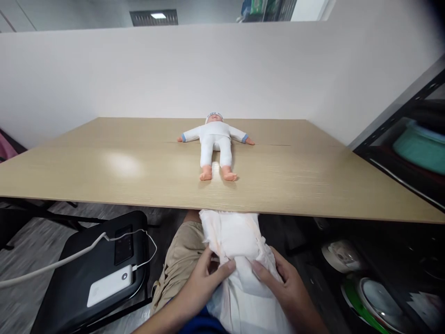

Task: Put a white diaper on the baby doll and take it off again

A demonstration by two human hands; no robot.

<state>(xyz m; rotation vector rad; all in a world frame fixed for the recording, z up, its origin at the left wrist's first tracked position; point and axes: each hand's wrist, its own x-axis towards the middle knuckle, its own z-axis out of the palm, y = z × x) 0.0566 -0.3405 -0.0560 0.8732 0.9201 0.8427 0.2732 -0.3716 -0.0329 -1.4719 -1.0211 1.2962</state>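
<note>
A white diaper point(239, 234) lies unfolded over my lap, its far end close to the table's front edge. My left hand point(212, 276) grips its left side, thumb pressed on the padded inner face and fingers underneath. On the opposite side, my right hand point(278, 280) pinches it the same way. Both hands are closed on the diaper, with most fingers hidden beneath it. Beyond it, a baby doll point(215, 139) in a white outfit with blue cuffs lies on its back on the table, arms spread and feet toward me.
The wooden table point(146, 185) spans the view before a white partition point(156, 69). At lower left, a black chair point(79, 260) holds a white power bank point(109, 285) with a cable and a dark phone point(123, 246). A black shelf point(392, 171) borders the right side.
</note>
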